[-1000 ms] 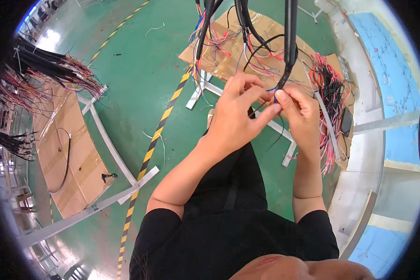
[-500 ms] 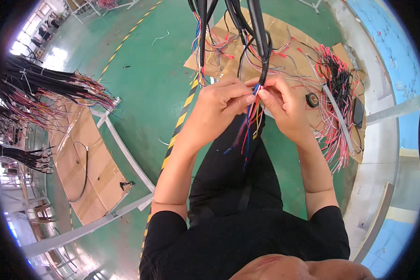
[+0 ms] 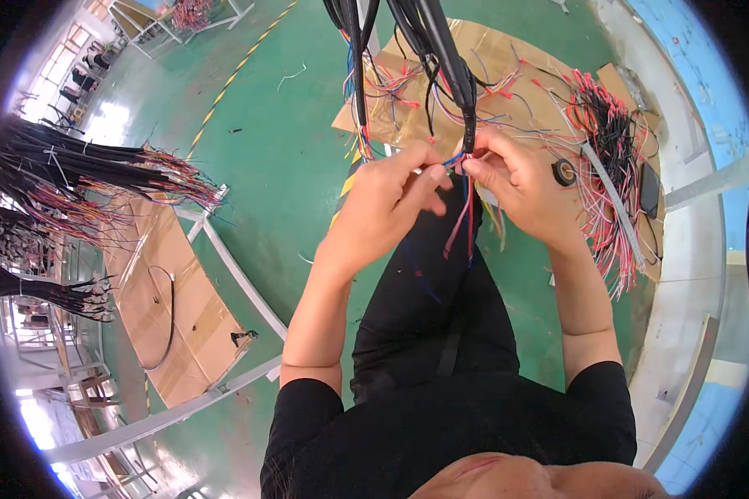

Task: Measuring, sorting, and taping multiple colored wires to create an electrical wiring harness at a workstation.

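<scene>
A thick black-sleeved cable hangs from the top, its end wrapped in black tape, with loose blue, red, pink and yellow wires fanning out below. My left hand pinches blue wires between thumb and fingers and draws them out to the left of the bunch. Just under the taped end, my right hand closes thumb and forefinger around the wires. More black-sleeved cables hang beside this one, bare coloured wires at their ends.
Cardboard lies on the green floor, bearing a large wire bundle, a tape roll and a dark flat object. At left, black cable bundles hang on a rack above another cardboard sheet. A white wall stands right.
My left hand now holds blue wires apart to the left, where before both hands were close together at the bunch. The whole view has shifted slightly.
</scene>
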Demonstrator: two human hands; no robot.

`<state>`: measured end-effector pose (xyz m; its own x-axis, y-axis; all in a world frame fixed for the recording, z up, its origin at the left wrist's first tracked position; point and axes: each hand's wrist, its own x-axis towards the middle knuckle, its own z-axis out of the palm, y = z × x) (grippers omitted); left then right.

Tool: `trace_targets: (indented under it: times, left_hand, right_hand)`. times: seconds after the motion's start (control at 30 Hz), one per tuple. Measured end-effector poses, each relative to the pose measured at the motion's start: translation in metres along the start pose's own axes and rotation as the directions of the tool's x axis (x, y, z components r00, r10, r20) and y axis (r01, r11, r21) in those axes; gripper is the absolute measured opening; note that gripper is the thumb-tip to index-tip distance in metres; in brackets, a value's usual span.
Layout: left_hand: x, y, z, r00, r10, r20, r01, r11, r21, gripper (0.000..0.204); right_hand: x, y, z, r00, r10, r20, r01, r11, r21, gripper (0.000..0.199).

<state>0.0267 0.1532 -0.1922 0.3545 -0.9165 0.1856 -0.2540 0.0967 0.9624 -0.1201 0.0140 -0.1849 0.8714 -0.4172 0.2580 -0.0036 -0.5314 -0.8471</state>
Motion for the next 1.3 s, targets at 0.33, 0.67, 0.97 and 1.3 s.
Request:
trace_targets:
  times: [0.33,0.67,0.97,1.3]
  left_hand:
    - [0.009,-0.003,-0.006,0.996,-0.044,0.074,0.050,0.995,-0.082,0.017]
    - [0.008,-0.003,0.004,0.964,-0.166,0.206,0.241,0.873,-0.424,0.025]
    - [-0.054,-0.091,0.007,0.836,-0.314,0.449,0.507,0.754,-0.417,0.027]
    - [-0.081,-0.102,0.001,0.787,-0.231,0.571,0.594,0.533,-0.603,0.028]
  right_hand:
    - [0.004,-0.001,0.002,0.981,-0.161,-0.109,0.162,0.987,0.002,0.011]
    - [0.009,0.006,0.005,0.860,-0.505,-0.074,0.445,0.813,-0.376,0.013]
    - [0.016,0.049,-0.016,0.933,-0.280,-0.228,0.181,0.910,-0.373,0.017]
    - [0.021,0.054,-0.021,0.958,-0.184,-0.218,0.115,0.948,-0.296,0.017]
